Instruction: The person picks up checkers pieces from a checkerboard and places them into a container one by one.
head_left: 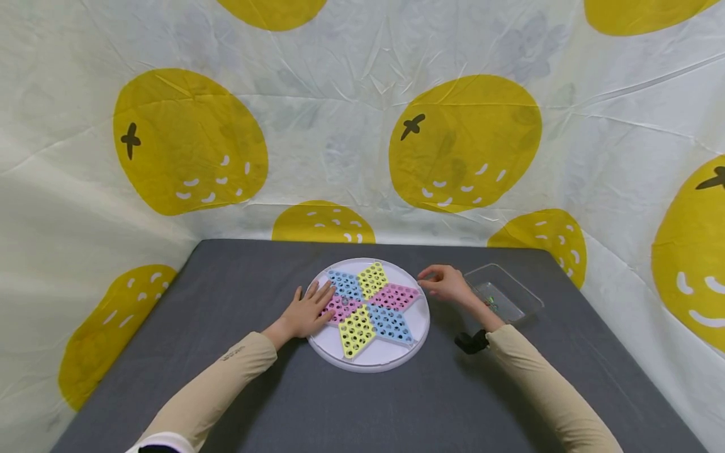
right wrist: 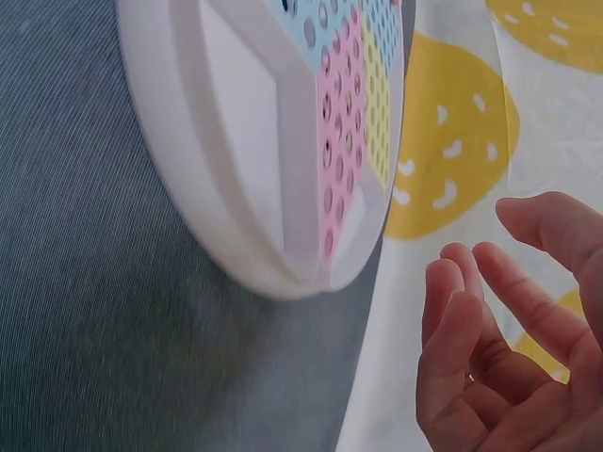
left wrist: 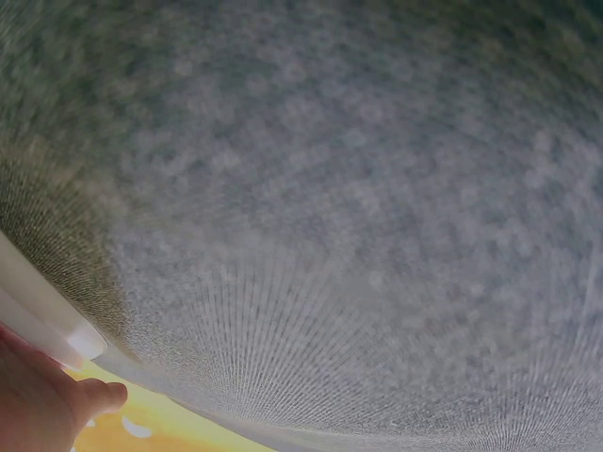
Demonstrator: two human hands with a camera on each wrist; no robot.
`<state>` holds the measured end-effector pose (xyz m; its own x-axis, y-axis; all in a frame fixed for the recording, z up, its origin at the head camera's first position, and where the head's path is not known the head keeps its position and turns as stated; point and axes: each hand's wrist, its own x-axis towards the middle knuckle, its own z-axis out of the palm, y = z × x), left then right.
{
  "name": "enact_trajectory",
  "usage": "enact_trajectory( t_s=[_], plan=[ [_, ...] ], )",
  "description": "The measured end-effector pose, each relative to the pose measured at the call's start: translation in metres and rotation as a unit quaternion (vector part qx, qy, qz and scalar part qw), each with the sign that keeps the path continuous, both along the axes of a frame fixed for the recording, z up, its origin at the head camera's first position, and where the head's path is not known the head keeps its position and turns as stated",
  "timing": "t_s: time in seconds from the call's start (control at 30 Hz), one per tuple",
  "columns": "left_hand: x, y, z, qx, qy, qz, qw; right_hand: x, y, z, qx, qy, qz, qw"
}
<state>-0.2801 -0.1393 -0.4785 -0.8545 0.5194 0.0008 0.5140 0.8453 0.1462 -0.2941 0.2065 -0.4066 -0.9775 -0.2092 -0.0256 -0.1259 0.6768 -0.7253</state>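
A round white Chinese checkers board (head_left: pixel 417 314) lies on the table, its star made of pink, blue and yellow points full of small holes. My left hand (head_left: pixel 306 313) rests flat on the board's left side, fingers spread over the pink point. In the left wrist view only part of that hand (left wrist: pixel 42 400) shows, beside the white rim. Just off the board's right edge, near a pink tip, hovers my right hand (head_left: pixel 447 283). Its fingers (right wrist: pixel 528 292) are loosely bent in the right wrist view, thumb apart from them, with nothing visible between.
A clear plastic box (head_left: pixel 517 309) stands right of the board, behind the right forearm, with a few small green pieces (head_left: pixel 491 304) inside. A black wrist device (head_left: pixel 471 343) hangs beneath the right cuff. Patterned cloth (head_left: pixel 340 157) rises behind the dark table (head_left: pixel 255 270).
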Motion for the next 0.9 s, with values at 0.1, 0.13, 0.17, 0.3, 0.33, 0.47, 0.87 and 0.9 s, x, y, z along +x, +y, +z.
enact_trajectory(
  t_s=[0.1,0.13,0.17,0.3,0.33,0.47,0.87,0.9],
  plan=[
    [0.000,0.000,-0.002,0.001,0.002,-0.001,1.0000,-0.002,-0.009,-0.002,0.002,-0.002,0.007,1.000],
    [-0.001,0.000,-0.002,-0.002,0.003,-0.001,1.0000,-0.002,-0.012,-0.003,0.000,-0.003,0.008,1.000],
    [-0.001,0.000,-0.003,0.000,0.005,-0.001,1.0000,-0.002,-0.016,-0.004,-0.001,-0.004,0.010,1.000],
    [-0.001,-0.001,-0.004,0.001,0.010,-0.003,0.9999,-0.002,-0.028,-0.005,-0.006,-0.015,0.015,1.000],
    [-0.001,-0.001,-0.004,0.001,0.012,-0.003,0.9999,-0.003,-0.031,-0.007,-0.007,-0.016,0.016,1.000],
    [0.000,-0.001,-0.003,-0.003,0.012,-0.001,0.9999,-0.002,-0.042,-0.011,-0.014,-0.014,0.029,0.999],
    [0.001,0.001,-0.001,-0.002,0.014,0.000,0.9999,-0.002,-0.075,-0.022,-0.034,-0.013,0.037,0.999],
    [0.001,0.001,0.000,-0.001,0.014,0.000,0.9999,-0.002,-0.078,-0.023,-0.037,-0.015,0.037,0.998]
  ],
)
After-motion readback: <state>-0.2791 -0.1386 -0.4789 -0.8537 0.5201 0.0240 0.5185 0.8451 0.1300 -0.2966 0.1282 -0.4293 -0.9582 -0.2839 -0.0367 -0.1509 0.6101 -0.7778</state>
